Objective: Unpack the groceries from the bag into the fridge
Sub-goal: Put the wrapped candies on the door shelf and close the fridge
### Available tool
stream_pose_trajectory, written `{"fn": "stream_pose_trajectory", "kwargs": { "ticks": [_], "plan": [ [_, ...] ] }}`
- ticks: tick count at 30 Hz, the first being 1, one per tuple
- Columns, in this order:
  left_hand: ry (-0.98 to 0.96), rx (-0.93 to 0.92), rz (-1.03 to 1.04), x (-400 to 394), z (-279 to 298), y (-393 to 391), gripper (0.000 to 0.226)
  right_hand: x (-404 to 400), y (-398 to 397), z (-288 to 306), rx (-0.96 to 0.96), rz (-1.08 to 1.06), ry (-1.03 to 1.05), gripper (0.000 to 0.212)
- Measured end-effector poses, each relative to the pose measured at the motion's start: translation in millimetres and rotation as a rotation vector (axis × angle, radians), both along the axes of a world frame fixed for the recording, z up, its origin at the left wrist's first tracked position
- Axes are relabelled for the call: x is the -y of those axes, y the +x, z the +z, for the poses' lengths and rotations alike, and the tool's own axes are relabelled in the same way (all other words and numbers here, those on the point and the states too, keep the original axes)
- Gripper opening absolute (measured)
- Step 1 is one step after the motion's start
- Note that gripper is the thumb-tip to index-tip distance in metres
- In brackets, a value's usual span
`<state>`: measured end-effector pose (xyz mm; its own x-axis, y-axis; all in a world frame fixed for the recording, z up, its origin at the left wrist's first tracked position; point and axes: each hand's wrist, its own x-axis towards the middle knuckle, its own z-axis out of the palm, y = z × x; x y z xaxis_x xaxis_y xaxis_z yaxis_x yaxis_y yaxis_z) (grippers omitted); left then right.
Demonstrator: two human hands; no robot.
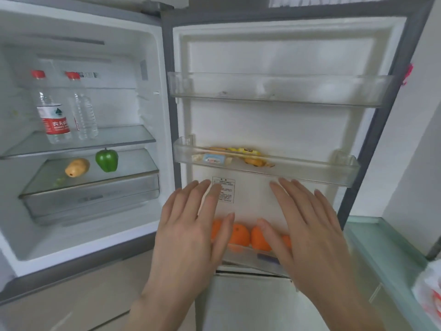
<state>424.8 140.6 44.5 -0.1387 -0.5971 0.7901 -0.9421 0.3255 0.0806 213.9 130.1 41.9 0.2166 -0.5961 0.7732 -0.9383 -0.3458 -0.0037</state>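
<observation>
Standing open, the fridge (81, 144) shows two red-capped water bottles (53, 108) on its upper glass shelf and a green pepper (107, 160) beside a potato (76, 167) on the shelf below. Oranges (239, 235) sit in the door's (274, 56) bottom bin, snack packets (214, 158) in the middle bin. Before the oranges, left hand (188, 232) and right hand (307, 225) hover palm-down, fingers straight, spread, holding nothing.

A table (391, 249) with a pale green glass top stands at the right, beside the open door. A red hook (408, 74) is fixed to the white wall (420, 149) above it. Beige floor (78, 304) lies below.
</observation>
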Motion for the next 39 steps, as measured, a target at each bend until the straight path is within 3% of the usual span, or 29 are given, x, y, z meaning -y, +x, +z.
{"fn": "stream_pose_trajectory", "kwargs": {
  "ticks": [10, 18, 32, 39],
  "plan": [
    [0.071, 0.007, 0.108, -80, -11, -19, 0.043, -69, -23, 1, -0.075, 0.015, 0.117, 0.061],
    [0.085, 0.02, 0.18, -104, -6, -50, 0.034, -80, -54, -1, -0.03, 0.092, 0.156, 0.063],
    [0.142, -0.025, 0.303, -38, -19, -209, 0.041, 22, -204, -14, 0.068, 0.324, 0.128, 0.061],
    [0.131, -0.087, 0.391, 12, -14, -286, 0.044, 100, -274, -12, 0.144, 0.374, 0.308, 0.072]
  ]
}}
